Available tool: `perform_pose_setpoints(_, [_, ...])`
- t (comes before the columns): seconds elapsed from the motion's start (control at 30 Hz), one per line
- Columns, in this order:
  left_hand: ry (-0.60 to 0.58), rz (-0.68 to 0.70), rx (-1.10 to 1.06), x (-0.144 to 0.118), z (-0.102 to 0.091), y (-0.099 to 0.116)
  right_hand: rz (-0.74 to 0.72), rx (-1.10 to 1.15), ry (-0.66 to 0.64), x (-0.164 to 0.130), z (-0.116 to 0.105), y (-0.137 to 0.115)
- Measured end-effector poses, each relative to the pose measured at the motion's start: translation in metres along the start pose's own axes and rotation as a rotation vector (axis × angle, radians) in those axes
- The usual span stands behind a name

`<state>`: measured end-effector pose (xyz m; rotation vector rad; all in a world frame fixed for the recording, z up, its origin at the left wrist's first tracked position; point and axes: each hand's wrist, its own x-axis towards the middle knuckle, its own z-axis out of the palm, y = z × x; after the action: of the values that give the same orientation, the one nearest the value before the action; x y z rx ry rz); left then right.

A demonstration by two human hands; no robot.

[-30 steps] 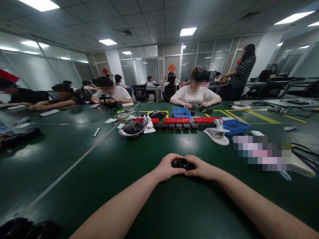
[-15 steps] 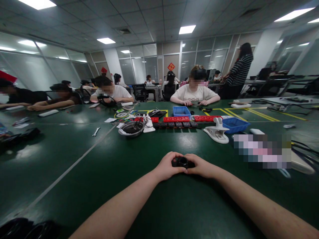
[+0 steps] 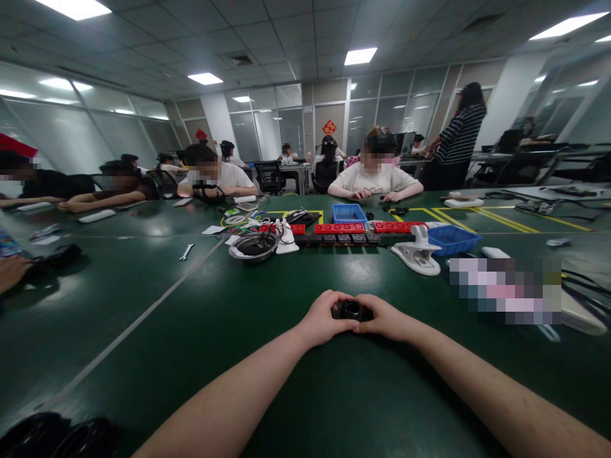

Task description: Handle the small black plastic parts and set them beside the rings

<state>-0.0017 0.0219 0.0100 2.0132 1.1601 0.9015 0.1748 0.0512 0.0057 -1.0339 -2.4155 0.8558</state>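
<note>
A small black part with a round, ring-like opening (image 3: 352,310) sits between my two hands over the green table (image 3: 267,388). My left hand (image 3: 323,320) curls round its left side, and my right hand (image 3: 382,320) curls round its right side. The thumbs meet in front of the part, and the index fingers come close together behind it. Its lower portion is hidden by the fingers, so I cannot tell whether it touches the tabletop. At the lower left corner lie shiny black round pieces (image 3: 41,436), partly cut off by the frame.
Ahead are a metal bowl (image 3: 252,247), red power strips (image 3: 338,228), blue trays (image 3: 452,240) and a white clip stand (image 3: 418,254). A wrench (image 3: 186,252) lies left. Another person's hand (image 3: 13,270) shows at the left edge. People sit across the table.
At the left edge, another person's hand has come into view over dark items. My hands keep the same grip on the black part. The view has shifted very slightly.
</note>
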Motion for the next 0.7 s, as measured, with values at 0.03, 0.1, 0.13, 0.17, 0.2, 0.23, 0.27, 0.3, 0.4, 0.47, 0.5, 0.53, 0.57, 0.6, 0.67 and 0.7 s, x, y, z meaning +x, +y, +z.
perform_pose_setpoints(0.03, [0.011, -0.001, 0.001, 0.000, 0.001, 0.000, 0.017, -0.013, 0.016, 0.000, 0.001, 0.002])
perform_pose_setpoints(0.1, [0.022, -0.003, 0.002, 0.000, 0.002, 0.000, 0.046, -0.050, 0.048, 0.000, 0.003, 0.004])
perform_pose_setpoints(0.13, [0.025, -0.007, 0.004, 0.000, 0.003, 0.000, 0.054, -0.072, 0.059, 0.000, 0.005, 0.004])
perform_pose_setpoints(0.17, [0.031, -0.015, 0.008, -0.001, 0.005, 0.001, 0.062, -0.099, 0.071, 0.000, 0.006, 0.003])
perform_pose_setpoints(0.2, [0.045, -0.029, 0.012, -0.001, 0.007, 0.001, 0.076, -0.133, 0.086, 0.001, 0.008, 0.002])
perform_pose_setpoints(0.23, [0.070, -0.048, 0.018, -0.001, 0.009, 0.001, 0.100, -0.177, 0.109, 0.001, 0.011, 0.000])
perform_pose_setpoints(0.27, [0.105, -0.069, 0.026, -0.002, 0.011, 0.001, 0.134, -0.232, 0.141, 0.001, 0.014, -0.003])
perform_pose_setpoints(0.3, [0.146, -0.089, 0.035, -0.002, 0.013, 0.001, 0.176, -0.296, 0.183, 0.002, 0.017, -0.007])
perform_pose_setpoints(0.4, [0.241, -0.112, 0.051, -0.001, 0.019, 0.001, 0.290, -0.475, 0.289, 0.002, 0.025, -0.020])
perform_pose_setpoints(0.47, [0.233, -0.094, 0.038, -0.001, 0.018, -0.001, 0.318, -0.527, 0.299, 0.001, 0.028, -0.026])
perform_pose_setpoints(0.5, [0.213, -0.079, 0.027, -0.001, 0.017, -0.001, 0.311, -0.521, 0.294, 0.000, 0.027, -0.027])
perform_pose_setpoints(0.53, [0.187, -0.061, 0.017, -0.001, 0.014, -0.002, 0.286, -0.493, 0.286, -0.001, 0.027, -0.027])
perform_pose_setpoints(0.57, [0.158, -0.041, 0.009, 0.000, 0.011, -0.003, 0.242, -0.444, 0.275, -0.002, 0.025, -0.026])
perform_pose_setpoints(0.6, [0.130, -0.021, 0.005, 0.000, 0.008, -0.003, 0.185, -0.378, 0.259, -0.002, 0.023, -0.024])
perform_pose_setpoints(0.67, [0.076, 0.010, 0.006, 0.000, 0.002, -0.004, 0.067, -0.221, 0.201, -0.003, 0.017, -0.018])
perform_pose_setpoints(0.7, [0.050, 0.019, 0.010, 0.000, -0.001, -0.005, 0.024, -0.147, 0.163, -0.003, 0.014, -0.015])
